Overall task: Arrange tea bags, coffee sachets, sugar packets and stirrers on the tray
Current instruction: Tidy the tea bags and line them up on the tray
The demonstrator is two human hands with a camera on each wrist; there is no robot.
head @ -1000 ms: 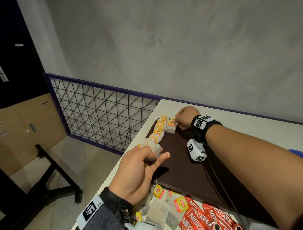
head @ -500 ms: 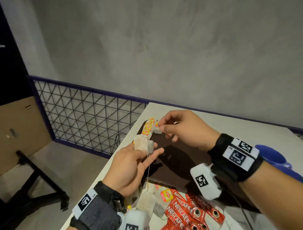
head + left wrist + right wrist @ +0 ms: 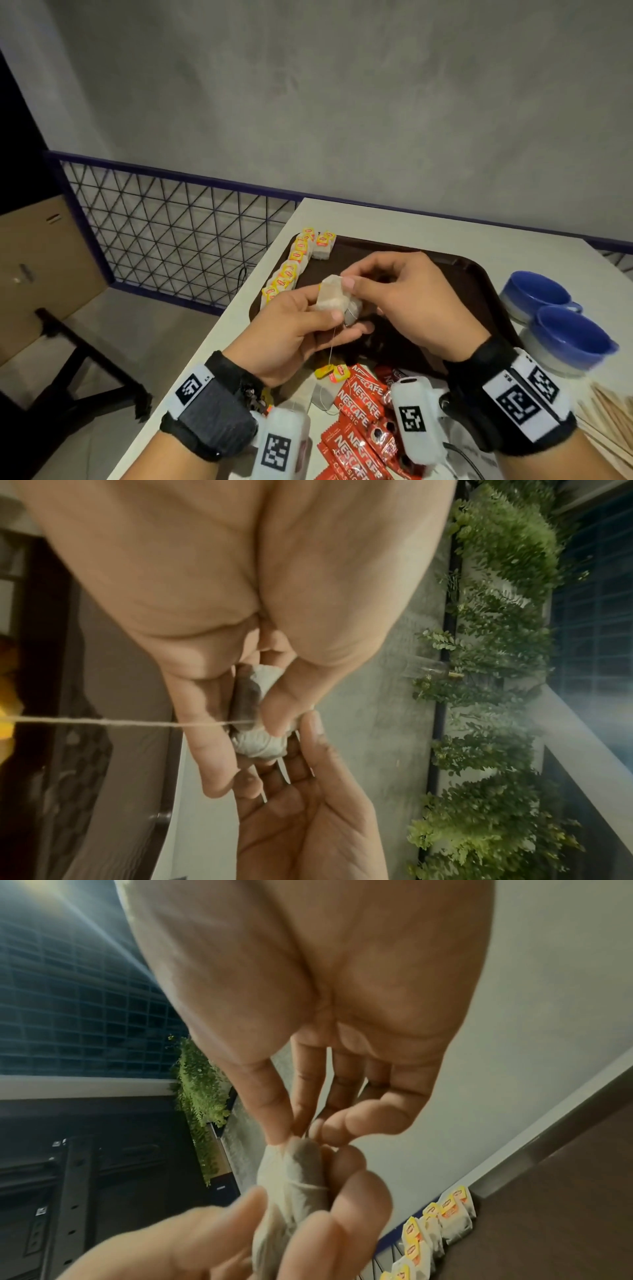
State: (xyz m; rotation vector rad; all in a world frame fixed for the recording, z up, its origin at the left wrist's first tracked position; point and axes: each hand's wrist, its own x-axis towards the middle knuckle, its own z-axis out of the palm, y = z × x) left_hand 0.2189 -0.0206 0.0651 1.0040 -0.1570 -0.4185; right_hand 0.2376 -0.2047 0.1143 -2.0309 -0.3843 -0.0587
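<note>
Both hands hold one white paper tea bag (image 3: 334, 297) above the dark brown plastic tray (image 3: 472, 274): left hand (image 3: 291, 329) grips its body, right hand (image 3: 407, 301) pinches its top. A row of yellow-tagged tea bags (image 3: 291, 270) lines the tray's left edge on the white counter (image 3: 376, 219).

Crumpled tea bag (image 3: 337, 298) held above brown tray (image 3: 479, 274), string dangling.

White table (image 3: 411, 222) bears tray (image 3: 479, 274), cups (image 3: 548, 308), sachets (image 3: 359, 401).
</note>
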